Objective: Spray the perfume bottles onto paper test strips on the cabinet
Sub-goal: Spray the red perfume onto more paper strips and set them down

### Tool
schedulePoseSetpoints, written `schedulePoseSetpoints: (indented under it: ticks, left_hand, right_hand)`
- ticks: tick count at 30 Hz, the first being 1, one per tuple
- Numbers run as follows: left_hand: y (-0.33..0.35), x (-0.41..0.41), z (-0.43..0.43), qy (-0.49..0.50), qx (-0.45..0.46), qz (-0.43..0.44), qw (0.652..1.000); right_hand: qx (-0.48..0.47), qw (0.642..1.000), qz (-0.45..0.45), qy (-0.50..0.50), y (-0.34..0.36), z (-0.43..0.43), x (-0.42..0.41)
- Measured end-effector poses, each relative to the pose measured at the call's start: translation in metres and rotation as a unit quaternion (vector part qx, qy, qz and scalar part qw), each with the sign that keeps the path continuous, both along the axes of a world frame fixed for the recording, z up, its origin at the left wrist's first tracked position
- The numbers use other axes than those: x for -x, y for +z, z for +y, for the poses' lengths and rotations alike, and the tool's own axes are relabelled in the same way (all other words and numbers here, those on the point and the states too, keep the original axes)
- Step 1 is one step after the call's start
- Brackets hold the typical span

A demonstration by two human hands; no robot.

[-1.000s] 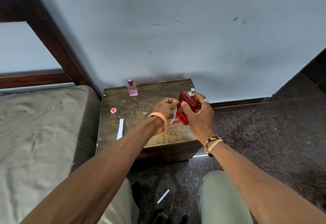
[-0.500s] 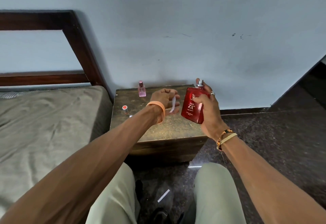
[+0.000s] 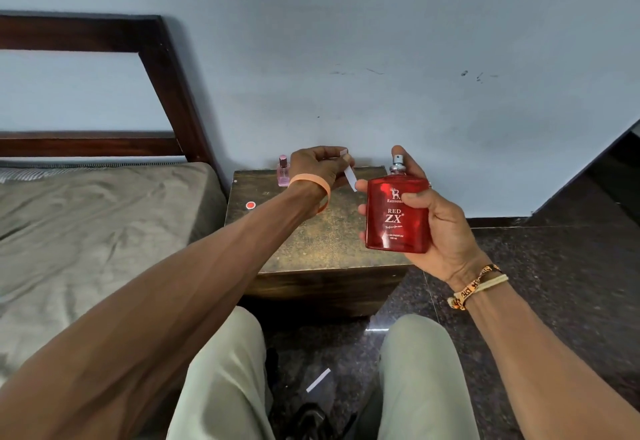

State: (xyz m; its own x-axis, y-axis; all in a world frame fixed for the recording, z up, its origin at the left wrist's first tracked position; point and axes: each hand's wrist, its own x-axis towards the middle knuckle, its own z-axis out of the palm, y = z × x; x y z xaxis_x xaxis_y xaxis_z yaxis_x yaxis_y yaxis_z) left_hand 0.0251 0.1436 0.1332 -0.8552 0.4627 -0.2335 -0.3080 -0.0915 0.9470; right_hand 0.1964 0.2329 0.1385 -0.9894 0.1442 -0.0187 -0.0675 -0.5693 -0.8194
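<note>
My right hand (image 3: 433,221) holds a flat red perfume bottle (image 3: 397,218) upright above the cabinet's right side, with the forefinger resting on its silver spray head. My left hand (image 3: 320,166) pinches a white paper test strip (image 3: 349,176) that hangs down just left of the nozzle, a short gap apart. A small pink perfume bottle (image 3: 283,171) stands at the back of the brown cabinet (image 3: 322,249). A red-topped cap (image 3: 250,205) sits on the cabinet's left side.
A bed with a grey-green sheet (image 3: 86,231) and dark wooden headboard (image 3: 162,86) adjoins the cabinet on the left. Another paper strip (image 3: 318,380) lies on the dark floor between my knees. The wall stands right behind the cabinet.
Both hands have risen and parted. The red bottle turned upright with its label toward me, and the strip now hangs free beside the nozzle. The view tilted upward.
</note>
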Motion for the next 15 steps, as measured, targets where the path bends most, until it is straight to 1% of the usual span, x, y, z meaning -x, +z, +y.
schedulePoseSetpoints:
  ticks: [2,3,4,5,6,7,8,9,10,12,15]
  left_hand:
    - [0.001,-0.001,0.000,-0.001,0.001,-0.002,1.000]
    - [0.001,-0.002,0.000,-0.003,0.004,0.000,1.000]
    - [0.001,-0.002,-0.001,-0.006,0.006,0.004,1.000]
    - [0.001,-0.003,-0.001,-0.009,0.009,0.007,1.000]
    - [0.001,-0.003,-0.001,-0.011,0.010,0.006,1.000]
    - [0.001,-0.004,-0.001,-0.014,0.010,0.004,1.000]
    - [0.000,-0.004,-0.001,-0.017,0.008,0.001,1.000]
    - [0.000,-0.004,-0.001,-0.021,0.007,0.000,1.000]
    - [0.000,-0.004,-0.001,-0.024,0.008,0.000,1.000]
    - [-0.001,-0.005,-0.001,-0.027,0.013,0.003,1.000]
    - [0.000,-0.005,0.000,-0.025,0.013,0.001,1.000]
  right_hand:
    - [-0.061,0.998,-0.029,-0.014,-0.001,0.000,0.002]
    - [-0.116,0.992,-0.050,-0.028,-0.002,-0.001,0.003]
    - [-0.196,0.977,-0.069,-0.045,-0.002,-0.002,0.004]
    - [-0.299,0.949,-0.083,-0.063,-0.002,-0.004,0.005]
    - [-0.410,0.904,-0.086,-0.084,-0.003,-0.006,0.006]
    - [-0.511,0.849,-0.078,-0.105,-0.006,-0.008,0.007]
    - [-0.593,0.792,-0.071,-0.129,-0.010,-0.008,0.010]
    - [-0.652,0.739,-0.073,-0.153,-0.014,-0.008,0.013]
    - [-0.688,0.701,-0.085,-0.171,-0.015,-0.009,0.016]
    - [-0.730,0.647,-0.109,-0.190,-0.018,-0.010,0.020]
    - [-0.792,0.556,-0.137,-0.212,-0.019,-0.012,0.022]
